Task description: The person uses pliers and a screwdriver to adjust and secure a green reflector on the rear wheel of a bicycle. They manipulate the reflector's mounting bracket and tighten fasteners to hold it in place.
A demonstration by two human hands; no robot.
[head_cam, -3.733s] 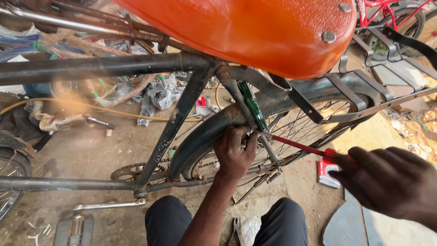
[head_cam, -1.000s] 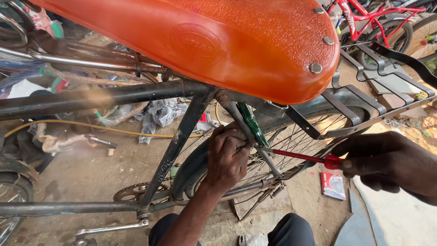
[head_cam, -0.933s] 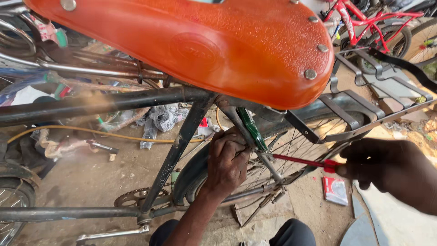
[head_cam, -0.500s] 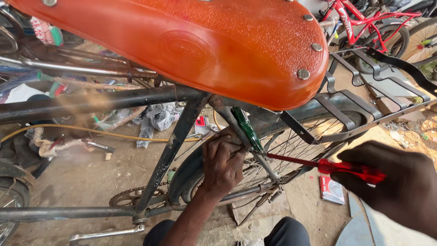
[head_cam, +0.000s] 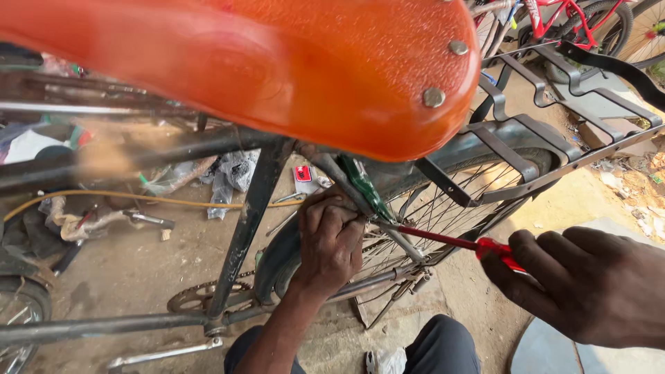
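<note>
Right hand (head_cam: 589, 287) has its grip closed around the red handle of a screwdriver (head_cam: 478, 244), whose thin red shaft runs leftward to a point just under the orange bicycle saddle (head_cam: 277, 62). Left hand (head_cam: 331, 239) is curled shut with its grip on the seat stay (head_cam: 367, 208), beside a green sticker, right where the screwdriver tip meets the frame; the fastener itself is hidden behind the fingers. Beyond the hands, the black seat tube (head_cam: 246, 221) drops to the chainring (head_cam: 197, 298), and the rear wheel (head_cam: 443, 208) with its spokes sits under a dark mudguard and a black rear carrier rack (head_cam: 547, 138). Scraps, a yellow hose (head_cam: 138, 199) and small tools lie on the dirt floor (head_cam: 173, 249). The tip sits very close to the left fingers, so a slip off the fastener could likely jab them or push the shaft into the spokes.
</note>
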